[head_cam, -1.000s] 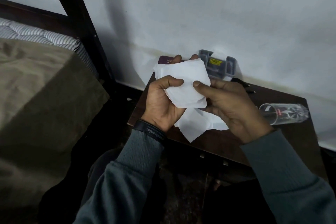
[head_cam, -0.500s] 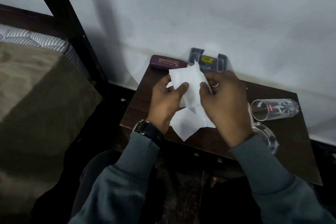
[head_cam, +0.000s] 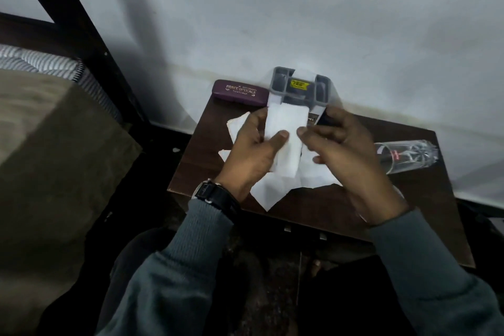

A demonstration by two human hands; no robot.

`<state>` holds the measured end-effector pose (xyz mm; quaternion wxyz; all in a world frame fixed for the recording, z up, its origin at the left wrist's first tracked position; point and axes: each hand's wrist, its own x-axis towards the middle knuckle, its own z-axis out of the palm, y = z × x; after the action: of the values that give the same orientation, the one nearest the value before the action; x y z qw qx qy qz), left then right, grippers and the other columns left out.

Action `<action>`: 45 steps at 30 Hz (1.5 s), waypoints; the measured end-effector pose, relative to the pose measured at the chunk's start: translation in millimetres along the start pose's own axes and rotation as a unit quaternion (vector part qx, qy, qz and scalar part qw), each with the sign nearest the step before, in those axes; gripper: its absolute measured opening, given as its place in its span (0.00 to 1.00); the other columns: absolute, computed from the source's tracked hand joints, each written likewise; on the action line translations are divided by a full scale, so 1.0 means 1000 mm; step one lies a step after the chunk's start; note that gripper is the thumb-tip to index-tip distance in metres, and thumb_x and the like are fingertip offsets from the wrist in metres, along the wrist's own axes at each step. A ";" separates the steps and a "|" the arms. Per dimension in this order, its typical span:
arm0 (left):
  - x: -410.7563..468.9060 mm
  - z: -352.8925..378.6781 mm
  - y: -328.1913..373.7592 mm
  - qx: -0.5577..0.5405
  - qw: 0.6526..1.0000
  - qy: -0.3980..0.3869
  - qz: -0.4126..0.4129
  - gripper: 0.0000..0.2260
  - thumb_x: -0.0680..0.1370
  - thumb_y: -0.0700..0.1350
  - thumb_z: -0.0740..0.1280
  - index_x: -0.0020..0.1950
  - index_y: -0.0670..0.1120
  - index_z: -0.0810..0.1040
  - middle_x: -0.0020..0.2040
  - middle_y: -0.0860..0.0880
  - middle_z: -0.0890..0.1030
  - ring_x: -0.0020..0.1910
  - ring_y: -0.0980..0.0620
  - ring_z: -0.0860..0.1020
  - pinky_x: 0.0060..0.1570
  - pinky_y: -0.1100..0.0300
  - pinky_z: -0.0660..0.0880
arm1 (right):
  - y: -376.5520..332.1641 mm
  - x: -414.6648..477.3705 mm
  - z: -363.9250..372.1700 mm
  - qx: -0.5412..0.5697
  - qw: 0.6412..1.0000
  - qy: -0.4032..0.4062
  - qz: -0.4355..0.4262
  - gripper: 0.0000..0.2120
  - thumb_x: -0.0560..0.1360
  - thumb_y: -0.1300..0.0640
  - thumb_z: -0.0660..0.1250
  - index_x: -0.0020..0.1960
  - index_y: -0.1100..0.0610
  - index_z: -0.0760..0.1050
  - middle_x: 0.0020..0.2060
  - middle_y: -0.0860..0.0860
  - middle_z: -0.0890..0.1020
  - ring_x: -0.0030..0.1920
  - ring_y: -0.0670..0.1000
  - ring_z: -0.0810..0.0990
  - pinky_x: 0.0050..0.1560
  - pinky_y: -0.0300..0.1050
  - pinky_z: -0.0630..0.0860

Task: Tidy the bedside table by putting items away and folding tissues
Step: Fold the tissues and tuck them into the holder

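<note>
Folded tissue is being pinched between left hand and right hand; a loosening thumb could let the crease spring open.

An olive blanket covers a striped mattress at the left. A dark bed post slants up against the white wall behind.

A matt white paper tissue was folded above the smooth dark wood table, which bore a glossy clear glass.
</note>
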<state>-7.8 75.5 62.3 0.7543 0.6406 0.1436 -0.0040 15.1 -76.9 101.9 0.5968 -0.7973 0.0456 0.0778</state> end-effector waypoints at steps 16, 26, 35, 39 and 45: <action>0.020 0.021 -0.019 0.248 0.962 -0.109 0.036 0.31 0.82 0.50 0.67 0.81 0.52 0.55 0.59 0.48 0.82 0.55 0.50 0.83 0.63 0.45 0.78 | 0.001 0.050 -0.050 -0.082 0.993 -0.080 -0.006 0.24 0.71 0.70 0.77 0.65 0.60 0.78 0.51 0.60 0.85 0.39 0.53 0.87 0.38 0.46 0.86; 0.037 0.019 -0.017 0.118 0.990 0.077 0.005 0.15 0.80 0.52 0.69 0.63 0.59 0.69 0.48 0.53 0.87 0.48 0.51 0.85 0.54 0.48 0.80 | -0.023 0.144 -0.040 -0.217 0.938 0.168 -0.214 0.26 0.74 0.62 0.65 0.72 0.56 0.71 0.41 0.52 0.81 0.43 0.48 0.77 0.41 0.22 0.67; 0.035 0.022 -0.012 0.165 0.984 0.063 0.007 0.15 0.81 0.52 0.68 0.66 0.56 0.69 0.47 0.55 0.86 0.47 0.54 0.84 0.51 0.57 0.78 | -0.004 0.153 -0.017 -0.316 0.913 0.152 -0.206 0.30 0.76 0.65 0.62 0.77 0.54 0.64 0.58 0.58 0.81 0.58 0.58 0.80 0.51 0.41 0.71; 0.034 0.021 -0.011 0.178 0.982 0.064 0.003 0.16 0.81 0.53 0.68 0.66 0.56 0.69 0.47 0.54 0.86 0.48 0.53 0.84 0.56 0.51 0.79 | -0.006 0.156 -0.022 -0.304 0.925 0.147 -0.174 0.32 0.75 0.65 0.63 0.78 0.54 0.62 0.56 0.58 0.80 0.53 0.56 0.79 0.51 0.41 0.72; 0.033 0.016 -0.011 0.162 0.981 0.102 -0.018 0.15 0.74 0.58 0.68 0.59 0.59 0.72 0.48 0.53 0.86 0.50 0.50 0.85 0.58 0.44 0.80 | 0.001 0.168 -0.007 -0.280 0.950 0.083 -0.111 0.32 0.75 0.63 0.68 0.77 0.56 0.63 0.61 0.57 0.79 0.54 0.54 0.79 0.48 0.38 0.71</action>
<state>25.5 64.0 46.5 0.6216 0.7487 0.2291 0.0247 181.1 -80.4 73.1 0.3488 -0.9359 -0.0170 -0.0458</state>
